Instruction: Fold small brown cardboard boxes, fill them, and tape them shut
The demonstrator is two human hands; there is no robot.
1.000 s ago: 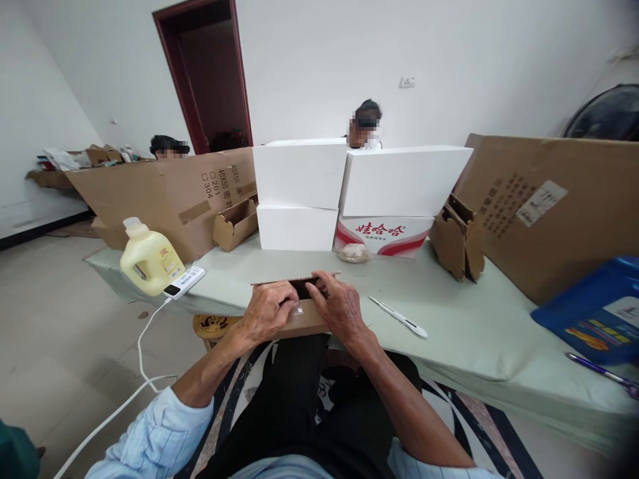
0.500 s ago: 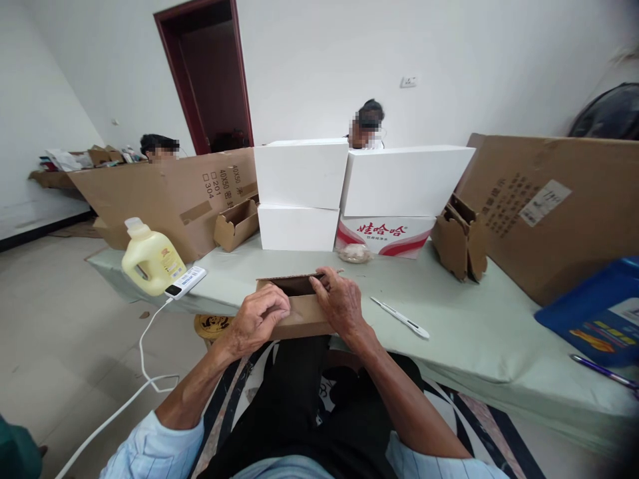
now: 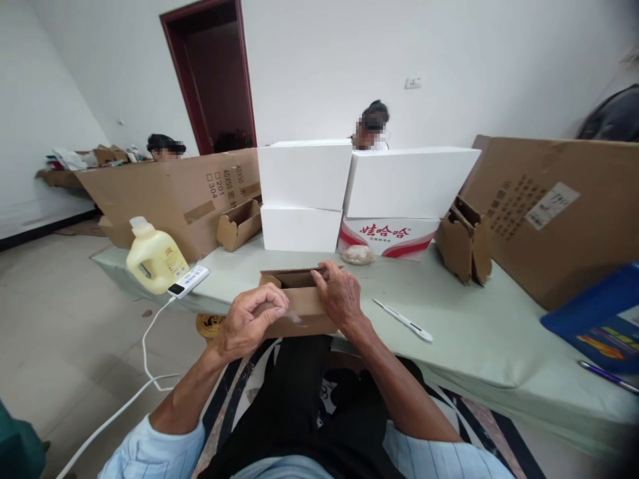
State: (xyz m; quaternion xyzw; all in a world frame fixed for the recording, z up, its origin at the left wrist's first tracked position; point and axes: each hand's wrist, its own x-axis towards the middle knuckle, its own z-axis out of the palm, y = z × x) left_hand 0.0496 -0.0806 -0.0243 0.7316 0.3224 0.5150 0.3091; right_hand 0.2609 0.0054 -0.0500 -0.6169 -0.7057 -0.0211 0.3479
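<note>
A small open cardboard box (image 3: 304, 324) rests at the table's front edge, its opening facing up. My right hand (image 3: 341, 293) grips the box's right end, thumb over the rim. At the left side, my left hand (image 3: 255, 318) is closed in a pinch in front of the box; what its fingertips hold, if anything, is too small to name. A faint pale smear shows on the box front beside these fingertips. To the right of the box lies a white craft knife (image 3: 403, 320). Behind it sits a small clear-wrapped bundle (image 3: 357, 255).
White boxes (image 3: 307, 176) stand stacked at the back, beside a red-and-white carton (image 3: 387, 237). A yellow jug (image 3: 156, 256) and white power bank (image 3: 188, 281) are at left. A blue container (image 3: 599, 326) and pen (image 3: 606, 376) lie right. Two people sit behind the boxes.
My left hand has drawn slightly left, off the box front, and more of the box's inside shows. The whole view has shifted a little.
</note>
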